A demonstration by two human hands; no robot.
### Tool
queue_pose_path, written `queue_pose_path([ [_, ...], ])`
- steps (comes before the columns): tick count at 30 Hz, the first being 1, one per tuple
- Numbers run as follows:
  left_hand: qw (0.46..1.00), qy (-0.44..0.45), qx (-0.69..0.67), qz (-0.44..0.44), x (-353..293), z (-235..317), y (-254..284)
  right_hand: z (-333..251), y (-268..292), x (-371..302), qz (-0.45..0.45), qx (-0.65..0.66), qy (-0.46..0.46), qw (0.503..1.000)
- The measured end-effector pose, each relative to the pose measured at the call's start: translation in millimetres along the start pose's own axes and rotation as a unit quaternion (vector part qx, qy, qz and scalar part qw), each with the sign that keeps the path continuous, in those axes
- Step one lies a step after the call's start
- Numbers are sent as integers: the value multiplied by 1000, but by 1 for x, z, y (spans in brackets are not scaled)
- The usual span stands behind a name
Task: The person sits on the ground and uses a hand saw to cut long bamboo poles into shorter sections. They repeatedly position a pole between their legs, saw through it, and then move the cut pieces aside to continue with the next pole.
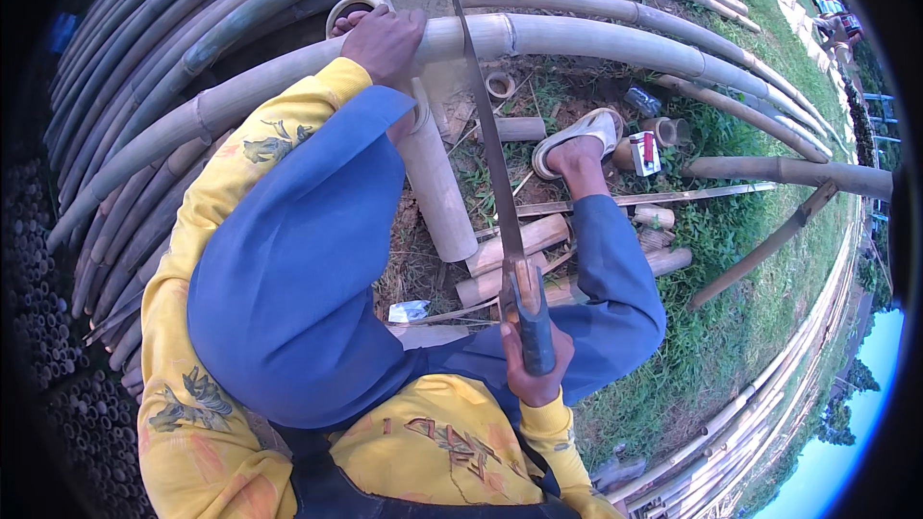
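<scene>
A long, pale bamboo pole (615, 43) runs across in front of me, curving through the upper part of the head view. My left hand (385, 43) is wrapped over it from above, just left of the saw. In my right hand (531, 377) is the dark handle of a handsaw (492, 149), close to my body. Its long, brown blade reaches away from me, and its far part crosses the pole beside a node. I cannot tell how deep the teeth sit. My left knee is bent up near the pole.
Many bamboo poles (144, 67) are stacked at the left. Short bamboo pieces (510, 242) and a thick section (437, 183) lie between my legs. My sandalled right foot (582, 139) rests beside a red-and-white box (644, 152). A propped pole (788, 173) stands at right.
</scene>
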State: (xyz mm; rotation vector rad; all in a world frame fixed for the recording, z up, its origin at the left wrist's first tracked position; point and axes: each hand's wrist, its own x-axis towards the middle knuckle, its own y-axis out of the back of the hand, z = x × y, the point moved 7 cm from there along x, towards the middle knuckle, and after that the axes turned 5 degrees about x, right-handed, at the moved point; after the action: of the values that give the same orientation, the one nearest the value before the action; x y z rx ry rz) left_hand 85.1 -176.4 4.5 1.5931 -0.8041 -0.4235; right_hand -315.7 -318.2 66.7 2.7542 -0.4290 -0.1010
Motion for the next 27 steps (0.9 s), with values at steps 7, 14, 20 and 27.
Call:
queue_pose_path([
  [7,998,-9,22,62,10,10,2,-14,-40,168,5,75,54,996],
  [14,998,0,16,64,-6,2,-1,-5,-7,25,-11,28,-4,1000],
  [20,999,4,24,46,-6,18,-6,-16,-23,112,11,56,19,998],
  [27,999,17,21,32,-3,-4,-1,-5,-30,87,-4,81,8,997],
])
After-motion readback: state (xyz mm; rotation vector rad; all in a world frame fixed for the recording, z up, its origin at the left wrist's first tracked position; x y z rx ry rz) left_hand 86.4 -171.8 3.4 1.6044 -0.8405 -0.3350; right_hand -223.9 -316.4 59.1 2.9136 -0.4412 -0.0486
